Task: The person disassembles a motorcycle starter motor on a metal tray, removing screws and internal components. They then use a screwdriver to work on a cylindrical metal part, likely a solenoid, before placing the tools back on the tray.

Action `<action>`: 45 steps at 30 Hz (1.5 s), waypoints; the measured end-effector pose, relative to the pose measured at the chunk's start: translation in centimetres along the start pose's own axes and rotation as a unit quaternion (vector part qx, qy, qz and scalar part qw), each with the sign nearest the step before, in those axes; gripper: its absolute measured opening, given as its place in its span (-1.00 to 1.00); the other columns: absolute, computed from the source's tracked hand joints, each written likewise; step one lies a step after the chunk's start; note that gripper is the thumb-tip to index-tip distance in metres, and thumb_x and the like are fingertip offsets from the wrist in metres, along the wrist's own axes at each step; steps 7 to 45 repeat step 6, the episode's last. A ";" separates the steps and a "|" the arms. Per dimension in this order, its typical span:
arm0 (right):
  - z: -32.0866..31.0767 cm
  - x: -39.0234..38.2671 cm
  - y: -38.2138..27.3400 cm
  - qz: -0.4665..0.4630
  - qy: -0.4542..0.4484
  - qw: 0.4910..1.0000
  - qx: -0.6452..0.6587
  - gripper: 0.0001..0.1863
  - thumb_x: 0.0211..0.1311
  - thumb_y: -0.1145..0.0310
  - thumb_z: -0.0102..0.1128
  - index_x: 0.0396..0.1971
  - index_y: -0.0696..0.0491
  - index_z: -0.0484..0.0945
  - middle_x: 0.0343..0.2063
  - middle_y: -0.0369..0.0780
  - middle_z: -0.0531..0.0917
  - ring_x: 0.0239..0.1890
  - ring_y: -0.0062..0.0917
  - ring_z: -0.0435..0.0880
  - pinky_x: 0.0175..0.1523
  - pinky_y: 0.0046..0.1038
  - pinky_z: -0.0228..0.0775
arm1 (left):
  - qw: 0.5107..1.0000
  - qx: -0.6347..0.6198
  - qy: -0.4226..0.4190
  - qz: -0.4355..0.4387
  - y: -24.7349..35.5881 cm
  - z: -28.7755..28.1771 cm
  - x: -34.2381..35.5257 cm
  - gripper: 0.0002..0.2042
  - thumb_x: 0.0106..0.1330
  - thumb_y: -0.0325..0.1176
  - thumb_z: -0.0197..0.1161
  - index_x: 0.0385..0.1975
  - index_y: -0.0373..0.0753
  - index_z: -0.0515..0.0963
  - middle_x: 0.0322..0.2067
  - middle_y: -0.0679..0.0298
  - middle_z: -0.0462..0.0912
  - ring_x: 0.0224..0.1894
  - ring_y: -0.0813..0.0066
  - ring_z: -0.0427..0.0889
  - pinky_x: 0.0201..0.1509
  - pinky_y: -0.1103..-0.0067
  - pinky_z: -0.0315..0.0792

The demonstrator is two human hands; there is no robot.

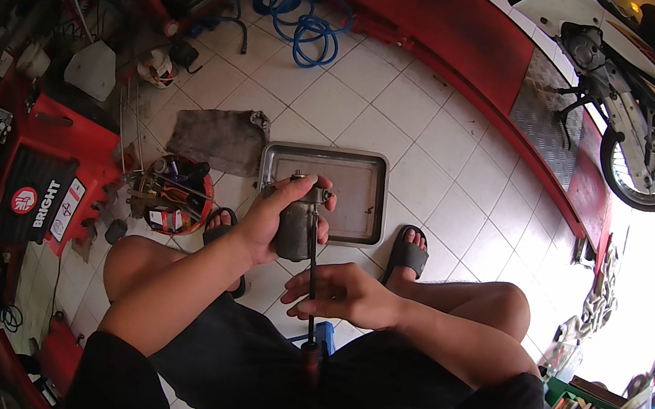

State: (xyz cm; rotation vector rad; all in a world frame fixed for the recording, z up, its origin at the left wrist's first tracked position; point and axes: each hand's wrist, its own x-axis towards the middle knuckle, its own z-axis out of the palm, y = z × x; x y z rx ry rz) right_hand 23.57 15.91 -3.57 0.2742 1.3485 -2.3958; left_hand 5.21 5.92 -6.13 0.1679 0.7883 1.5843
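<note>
A grey, grimy metal cylinder, by its look a small starter motor (296, 234), is held upright in my left hand (267, 216). The left thumb lies across its upper end and the fingers wrap round its far side. Alongside the cylinder runs the long dark shaft of a screwdriver (312, 276), its tip up at the motor's upper end. The reddish handle points down toward my lap. My right hand (351, 295) is curled loosely about the shaft, below the motor. Beneath the motor, on the floor, lies a rectangular metal tray (382, 205).
A grey cloth (217, 138) lies left of the tray, near a round red container (199, 222) of tools. A red toolbox (79, 133) stands at the left. Blue hose (313, 33) coils farther off. A red lift platform (455, 61) and a motorcycle (633, 139) stand to the right.
</note>
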 end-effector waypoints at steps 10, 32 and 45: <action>-0.5 0.5 1.0 0.054 0.081 0.995 -0.007 -0.74 0.38 0.43 0.26 -0.05 0.26 0.54 -0.23 -0.08 0.74 -0.11 -0.42 0.76 0.04 -0.45 0.65 | 1.000 0.014 0.007 -0.013 -0.4 -0.6 0.3 -0.57 0.45 0.04 0.13 0.07 -0.18 0.42 -0.15 0.16 0.52 -0.42 0.34 0.62 -0.24 0.36 0.50; -0.5 0.5 1.0 0.054 0.081 0.995 -0.007 -0.74 0.38 0.43 0.26 -0.05 0.26 0.54 -0.23 -0.08 0.74 -0.11 -0.42 0.76 0.04 -0.45 0.65 | 1.000 0.014 0.007 -0.013 -0.4 -0.6 0.3 -0.57 0.45 0.04 0.13 0.07 -0.18 0.42 -0.15 0.16 0.52 -0.42 0.34 0.62 -0.24 0.36 0.50; -0.5 0.5 1.0 0.054 0.081 0.995 -0.007 -0.74 0.38 0.43 0.26 -0.05 0.26 0.54 -0.23 -0.08 0.74 -0.11 -0.42 0.76 0.04 -0.45 0.65 | 1.000 0.014 0.007 -0.013 -0.4 -0.6 0.3 -0.57 0.45 0.04 0.13 0.07 -0.18 0.42 -0.15 0.16 0.52 -0.42 0.34 0.62 -0.24 0.36 0.50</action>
